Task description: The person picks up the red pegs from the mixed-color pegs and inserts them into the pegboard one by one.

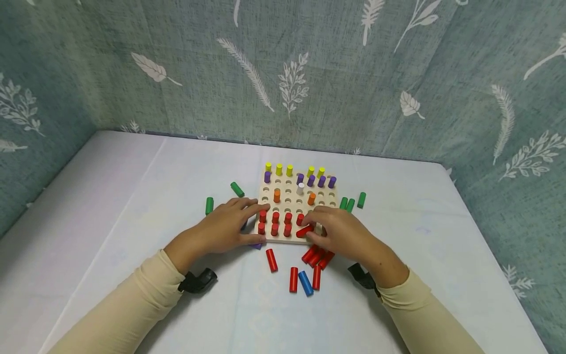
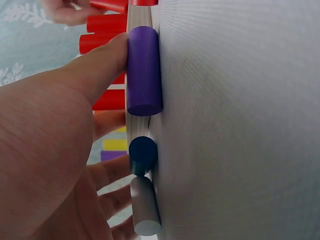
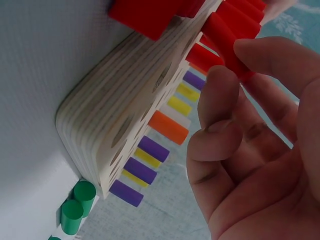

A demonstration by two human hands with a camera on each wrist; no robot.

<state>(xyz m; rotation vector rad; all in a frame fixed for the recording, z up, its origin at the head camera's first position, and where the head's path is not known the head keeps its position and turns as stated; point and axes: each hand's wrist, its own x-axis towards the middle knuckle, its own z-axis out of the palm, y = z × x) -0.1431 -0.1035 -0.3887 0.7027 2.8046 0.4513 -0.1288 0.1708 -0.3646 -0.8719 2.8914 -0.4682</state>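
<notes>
A wooden pegboard (image 1: 287, 204) with rows of round holes holds several red, orange, purple and yellow pegs and one white peg. My left hand (image 1: 230, 223) lies along the board's left side, thumb at the near corner and index finger near the leftmost red pegs. In the left wrist view its thumb touches the board's edge by a loose purple peg (image 2: 144, 72). At the board's near right part, my right hand (image 1: 347, 233) pinches a red peg (image 3: 225, 45) between thumb and fingers. That peg is tilted over the near row, next to standing red pegs (image 1: 288, 230).
Loose red pegs (image 1: 294, 280) and a blue peg (image 1: 305, 283) lie before the board. Green pegs (image 1: 237, 189) are scattered at left, more green pegs (image 1: 361, 200) at right. Beside the board's left edge lie a dark blue peg (image 2: 143, 154) and a grey-white peg (image 2: 145, 207).
</notes>
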